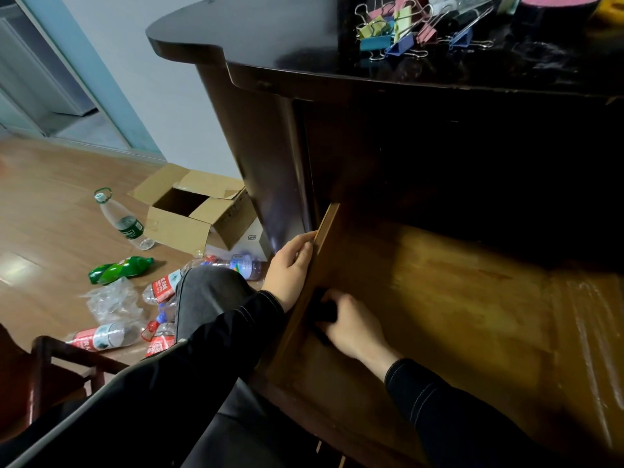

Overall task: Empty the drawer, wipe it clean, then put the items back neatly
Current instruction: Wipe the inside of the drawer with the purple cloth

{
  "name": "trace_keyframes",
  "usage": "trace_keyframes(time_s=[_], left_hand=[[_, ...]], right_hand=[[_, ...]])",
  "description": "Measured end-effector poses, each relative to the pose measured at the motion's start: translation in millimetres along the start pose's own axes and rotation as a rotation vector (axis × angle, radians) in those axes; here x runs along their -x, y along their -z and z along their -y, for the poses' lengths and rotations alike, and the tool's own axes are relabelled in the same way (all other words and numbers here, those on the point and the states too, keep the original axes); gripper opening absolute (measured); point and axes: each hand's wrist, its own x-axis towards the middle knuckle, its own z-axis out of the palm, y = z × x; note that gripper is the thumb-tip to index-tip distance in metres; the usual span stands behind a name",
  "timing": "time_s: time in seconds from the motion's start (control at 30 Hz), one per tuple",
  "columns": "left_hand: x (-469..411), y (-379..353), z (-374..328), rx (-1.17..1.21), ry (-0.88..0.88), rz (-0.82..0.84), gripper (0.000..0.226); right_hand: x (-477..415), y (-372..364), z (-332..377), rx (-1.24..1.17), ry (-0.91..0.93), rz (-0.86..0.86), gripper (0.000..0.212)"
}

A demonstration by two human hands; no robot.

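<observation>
A: Item, drawer [439,298]: pulled out beneath the table [270,38], wooden bottom showing. Hands?
B: Left hand [292,268]: fingers curled over the drawer's left wall. Right hand [351,327]: inside the drawer, by that wall, gripping a dark cloth [322,309].
A: Binder clips [398,32]?
B: Above the drawer, on the table.
A: Risk?
B: Hard scrubbing may jolt the drawer off its runners; far corners may go unwiped.

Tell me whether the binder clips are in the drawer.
No: the binder clips lie on the desk top, above the open drawer.
</observation>
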Motion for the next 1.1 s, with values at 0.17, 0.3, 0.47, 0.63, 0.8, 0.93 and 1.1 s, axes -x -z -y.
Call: trace_keyframes(time_s=[0.17,0.3,0.47,0.63,0.8,0.93,1.1], left_hand=[[0,0,-1,0.014,0.014,0.014,0.032],[1,1,-1,0.037,0.017,0.015,0.032],[11,7,-3,0.021,0.05,0.077,0.033],[33,16,16,0.018,0.104,0.129,0.031],[38,16,13,0.01,0.098,0.109,0.031],[37,17,12,-0.027,0.089,0.116,0.033],[39,17,7,-0.003,0.091,0.103,0.033]], right_hand=[[-9,22,6,-0.205,-0.014,-0.033,0.024],[-7,23,5,-0.388,0.064,-0.103,0.021],[-4,15,4,-0.254,-0.052,0.061,0.024],[-1,26,12,-0.365,0.109,-0.059,0.023],[1,17,9,-0.292,-0.025,0.034,0.028],[-1,33,12,-0.36,0.1,0.004,0.026],[8,17,12,-0.205,0.105,-0.002,0.027]])
